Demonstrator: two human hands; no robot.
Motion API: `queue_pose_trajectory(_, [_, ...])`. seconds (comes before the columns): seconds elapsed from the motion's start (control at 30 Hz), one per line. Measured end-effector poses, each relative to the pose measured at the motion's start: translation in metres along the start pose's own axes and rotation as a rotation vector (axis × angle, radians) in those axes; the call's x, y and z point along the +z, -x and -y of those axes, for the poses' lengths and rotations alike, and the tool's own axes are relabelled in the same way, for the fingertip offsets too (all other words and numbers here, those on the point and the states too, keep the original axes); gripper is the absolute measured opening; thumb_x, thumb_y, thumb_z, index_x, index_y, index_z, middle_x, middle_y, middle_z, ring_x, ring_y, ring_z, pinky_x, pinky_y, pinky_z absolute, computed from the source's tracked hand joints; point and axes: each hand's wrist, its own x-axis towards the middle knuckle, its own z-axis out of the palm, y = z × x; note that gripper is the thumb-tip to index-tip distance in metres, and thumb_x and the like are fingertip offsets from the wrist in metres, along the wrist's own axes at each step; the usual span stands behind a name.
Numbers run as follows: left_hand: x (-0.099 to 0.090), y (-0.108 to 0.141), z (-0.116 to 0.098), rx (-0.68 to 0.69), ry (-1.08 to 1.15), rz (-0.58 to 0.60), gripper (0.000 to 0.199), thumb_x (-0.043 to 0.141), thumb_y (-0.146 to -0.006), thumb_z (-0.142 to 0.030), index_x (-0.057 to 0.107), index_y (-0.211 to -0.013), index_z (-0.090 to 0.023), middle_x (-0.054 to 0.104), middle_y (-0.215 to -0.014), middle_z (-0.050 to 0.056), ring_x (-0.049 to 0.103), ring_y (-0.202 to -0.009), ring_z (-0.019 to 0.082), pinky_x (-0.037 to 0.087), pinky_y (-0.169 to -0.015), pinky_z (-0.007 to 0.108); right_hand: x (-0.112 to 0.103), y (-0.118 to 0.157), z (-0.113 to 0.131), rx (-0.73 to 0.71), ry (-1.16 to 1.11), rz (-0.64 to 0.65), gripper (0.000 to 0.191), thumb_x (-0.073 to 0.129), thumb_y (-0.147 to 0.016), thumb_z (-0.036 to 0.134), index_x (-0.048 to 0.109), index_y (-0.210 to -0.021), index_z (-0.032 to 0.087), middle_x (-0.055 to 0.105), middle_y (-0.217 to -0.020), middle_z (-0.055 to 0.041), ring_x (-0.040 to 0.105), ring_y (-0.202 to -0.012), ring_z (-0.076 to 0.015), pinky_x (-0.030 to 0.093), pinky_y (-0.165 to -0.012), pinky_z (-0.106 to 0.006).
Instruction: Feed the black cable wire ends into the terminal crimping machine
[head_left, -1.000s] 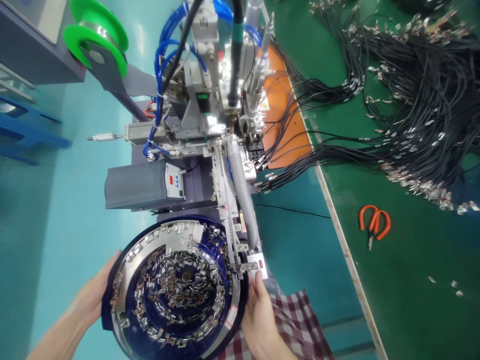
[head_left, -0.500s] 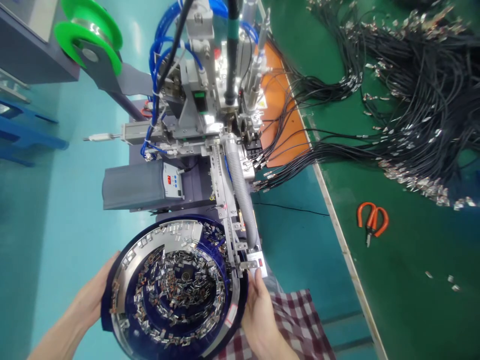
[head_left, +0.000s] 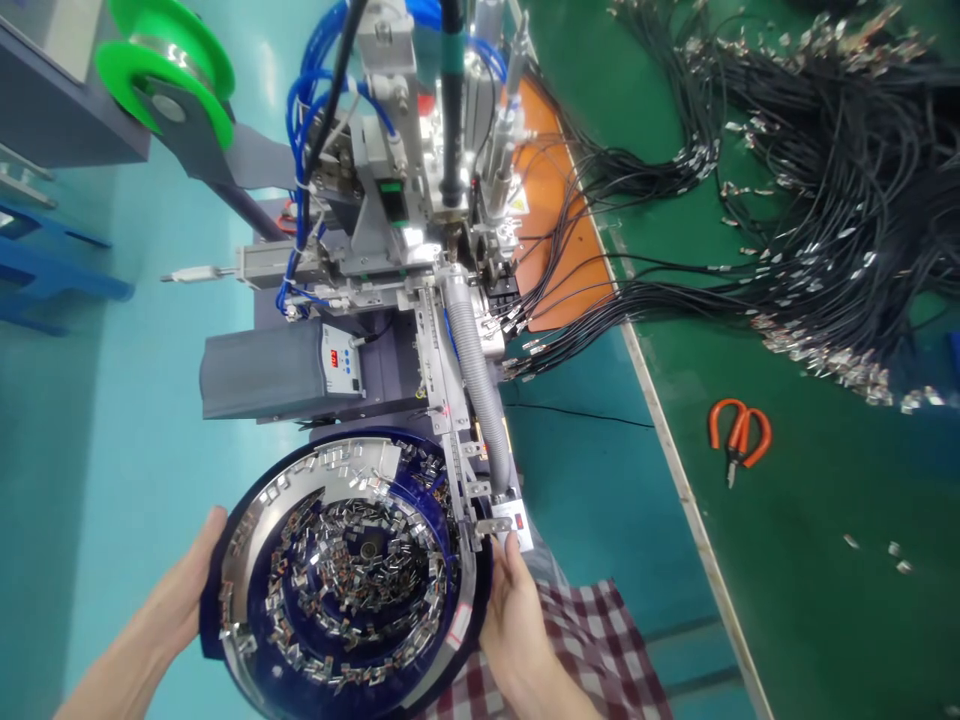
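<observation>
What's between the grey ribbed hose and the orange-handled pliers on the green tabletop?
Head view: a thin black wire, teal floor, a pale table edge and bare green tabletop.

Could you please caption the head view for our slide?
Left hand and right hand at a blue bowl of metal parts.

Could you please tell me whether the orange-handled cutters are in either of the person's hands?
No, the cutters lie on the green table, while both hands are at the blue bowl.
</observation>
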Motion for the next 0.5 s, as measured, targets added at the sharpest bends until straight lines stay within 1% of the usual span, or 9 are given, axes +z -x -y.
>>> queue_pose_trajectory(0.13, [-0.0046, -0.0008, 0.0015, -0.017, 0.01, 0.01, 0.045, 0.077, -0.053, -0.058, 0.068, -0.073, -0.018, 0.075, -0.073, 0.007, 0.071, -0.066, 0.032, 0.061, -0.068, 0.04, -0.001, -0.001, -0.0009, -0.009, 0.01, 0.011, 0.054, 0.054, -0.075, 0.064, 0.067, -0.106, 0.022, 0.069, -0.113, -0.0071, 0.055, -0.117, -0.027, 0.044, -0.096, -0.043])
queue_pose_trajectory(0.23, [-0.0039, 0.0017, 0.0009, -0.03, 0.002, 0.011, 0.04, 0.077, -0.058, -0.053, 0.068, -0.073, -0.017, 0.075, -0.071, 0.007, 0.07, -0.063, 0.032, 0.06, -0.067, 0.041, -0.0037, -0.0022, 0.0, -0.009, 0.022, 0.015, 0.054, 0.053, -0.076, 0.065, 0.068, -0.106, 0.022, 0.069, -0.114, -0.0069, 0.054, -0.118, -0.027, 0.043, -0.096, -0.044])
queue_pose_trajectory(0.33, [-0.0016, 0.0024, 0.0004, -0.034, 0.003, 0.022, 0.039, 0.075, -0.062, -0.052, 0.068, -0.076, -0.017, 0.075, -0.071, 0.008, 0.07, -0.064, 0.032, 0.06, -0.068, 0.042, -0.0059, -0.0047, 0.0009, -0.02, 0.039, 0.045, 0.054, 0.052, -0.076, 0.065, 0.068, -0.106, 0.022, 0.069, -0.111, -0.0073, 0.055, -0.117, -0.0276, 0.042, -0.097, -0.045])
queue_pose_trajectory(0.43, [-0.0012, 0.0002, 0.0003, -0.035, 0.017, 0.032, 0.04, 0.075, -0.061, -0.052, 0.068, -0.079, -0.017, 0.075, -0.074, 0.009, 0.071, -0.067, 0.033, 0.06, -0.069, 0.043, -0.0044, -0.0074, -0.0029, -0.032, 0.044, 0.082, 0.057, 0.05, -0.077, 0.067, 0.068, -0.106, 0.022, 0.069, -0.112, -0.0079, 0.055, -0.116, -0.0275, 0.043, -0.096, -0.045])
queue_pose_trajectory(0.5, [-0.0015, -0.0017, 0.0003, -0.042, 0.018, 0.025, 0.041, 0.076, -0.057, -0.054, 0.067, -0.077, -0.019, 0.075, -0.073, 0.008, 0.07, -0.067, 0.034, 0.06, -0.07, 0.045, -0.0023, -0.0074, -0.0058, -0.034, 0.048, 0.093, 0.059, 0.048, -0.077, 0.068, 0.068, -0.105, 0.02, 0.069, -0.112, -0.0088, 0.056, -0.116, -0.0277, 0.044, -0.095, -0.045])
